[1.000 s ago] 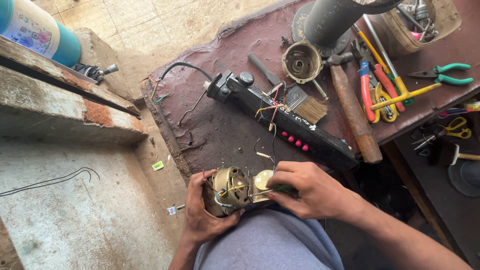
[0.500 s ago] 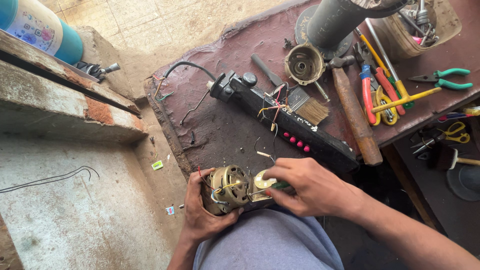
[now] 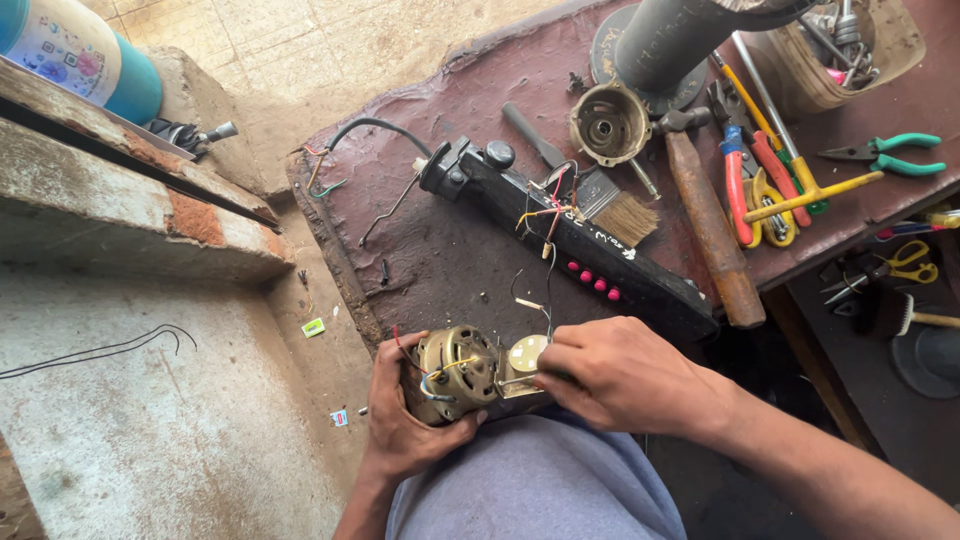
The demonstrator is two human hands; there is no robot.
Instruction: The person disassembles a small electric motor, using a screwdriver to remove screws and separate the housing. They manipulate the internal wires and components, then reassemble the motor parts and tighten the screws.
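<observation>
Above workbench [image 3: 440, 250], brassy, seemingly wired motor [image 3: 455, 372]

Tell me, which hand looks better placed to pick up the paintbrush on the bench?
Probably the right hand. It pinches only the pale part at the small motor's end and lies nearer the paintbrush. The left hand cradles the motor body from below, so letting go would likely drop it.

brass-coloured motor [image 3: 455, 372], black control bar [image 3: 580, 235] with pink buttons [image 3: 592, 280], green-handled pliers [image 3: 885, 153]
</observation>
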